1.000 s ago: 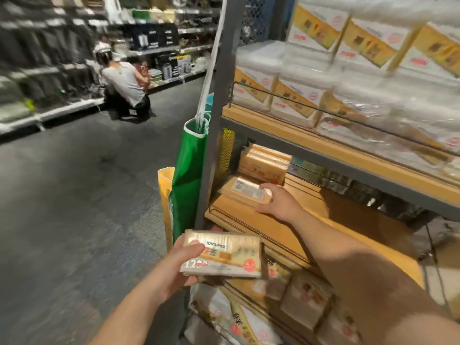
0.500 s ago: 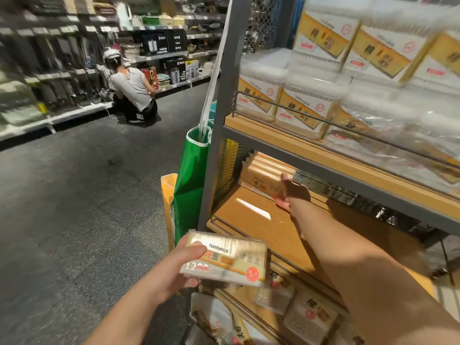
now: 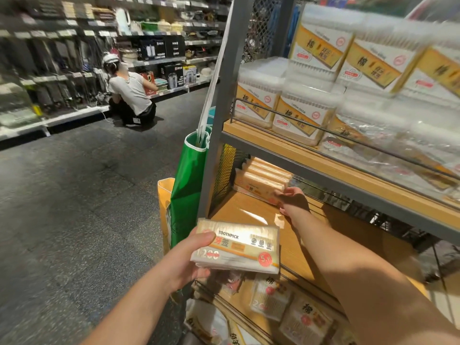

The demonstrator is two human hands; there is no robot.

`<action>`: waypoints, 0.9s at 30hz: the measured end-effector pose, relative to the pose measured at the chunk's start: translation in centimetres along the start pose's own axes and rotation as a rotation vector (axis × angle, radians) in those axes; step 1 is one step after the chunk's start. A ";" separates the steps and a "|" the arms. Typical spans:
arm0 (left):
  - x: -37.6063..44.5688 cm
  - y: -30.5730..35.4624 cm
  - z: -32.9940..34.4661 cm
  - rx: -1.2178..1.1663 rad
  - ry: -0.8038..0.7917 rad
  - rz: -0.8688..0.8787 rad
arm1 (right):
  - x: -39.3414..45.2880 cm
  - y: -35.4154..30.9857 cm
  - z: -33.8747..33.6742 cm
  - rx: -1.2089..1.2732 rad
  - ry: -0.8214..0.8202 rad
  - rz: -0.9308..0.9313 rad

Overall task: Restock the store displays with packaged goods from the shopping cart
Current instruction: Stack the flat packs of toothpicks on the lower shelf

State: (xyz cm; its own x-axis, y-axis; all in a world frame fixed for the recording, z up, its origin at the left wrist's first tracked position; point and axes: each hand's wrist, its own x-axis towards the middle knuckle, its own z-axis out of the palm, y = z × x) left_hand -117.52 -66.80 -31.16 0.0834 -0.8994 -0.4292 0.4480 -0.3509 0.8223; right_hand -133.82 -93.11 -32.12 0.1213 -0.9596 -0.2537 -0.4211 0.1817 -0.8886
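Observation:
My left hand (image 3: 189, 260) grips a flat toothpick pack (image 3: 239, 247) by its left end, in front of the wooden middle shelf (image 3: 249, 215). My right hand (image 3: 292, 199) reaches deep into that shelf. Its fingers hold the right end of the front toothpick pack (image 3: 258, 190) in a row of packs (image 3: 266, 175) leaning against the back left corner. The palm side of my right hand is hidden.
Boxes of cotton swabs (image 3: 298, 115) fill the upper shelf behind a wire rail. More packs (image 3: 271, 297) lie on the lower shelf. A green bag (image 3: 189, 185) and a yellow bag (image 3: 164, 207) hang by the grey shelf post (image 3: 219, 135). A person (image 3: 129, 95) crouches across the aisle.
My right hand carried its toothpick pack from the shelf front to the back corner and set it against the row. My left hand stayed put with its pack.

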 end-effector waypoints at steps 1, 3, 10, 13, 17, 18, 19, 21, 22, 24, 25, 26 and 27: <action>0.1 -0.1 0.1 0.004 0.001 -0.004 | -0.1 0.0 0.2 -0.036 0.003 -0.009; 0.0 -0.1 0.2 0.011 -0.008 -0.001 | -0.3 0.0 0.5 -0.084 0.013 -0.031; -0.4 -0.5 -0.1 -0.023 0.039 0.010 | -1.0 0.5 0.4 -0.100 -0.002 0.034; -0.7 -0.6 -0.3 -0.029 0.055 0.015 | -1.2 0.5 0.3 -0.167 -0.095 0.018; -1.0 -0.5 -0.2 -0.017 0.051 0.018 | -1.3 0.9 0.9 -0.045 -0.052 -0.045; -1.0 -0.5 -0.2 -0.020 0.048 0.021 | -1.4 1.1 1.0 -0.035 -0.001 -0.071; -1.0 -0.5 -0.2 -0.021 0.046 0.020 | -1.3 1.3 1.1 -0.041 0.033 -0.091; -1.0 -0.6 -0.1 -0.018 0.044 0.018 | -1.2 1.3 1.2 -0.067 0.055 -0.114; -1.0 -0.7 -0.2 -0.013 0.046 0.017 | -1.0 1.2 1.3 -0.076 0.052 -0.122; -1.0 -0.9 -0.2 -0.004 0.052 0.016 | -0.7 0.9 1.4 -0.089 0.039 -0.121; -1.1 -0.9 -0.2 -0.004 0.053 0.015 | -0.6 0.8 1.6 -0.093 0.039 -0.114; -1.1 -1.0 -0.3 -0.007 0.054 0.017 | -0.4 0.6 1.7 -0.090 0.043 -0.109; -1.2 -0.9 -0.2 -0.011 0.055 0.021 | -0.3 0.6 1.9 -0.085 0.051 -0.099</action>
State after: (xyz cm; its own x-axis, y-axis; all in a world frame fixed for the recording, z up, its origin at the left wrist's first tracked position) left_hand -117.83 -65.39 -31.51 0.1411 -0.8907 -0.4321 0.4555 -0.3291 0.8272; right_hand -132.45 -92.34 -33.29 0.1208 -0.9821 -0.1444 -0.4840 0.0687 -0.8724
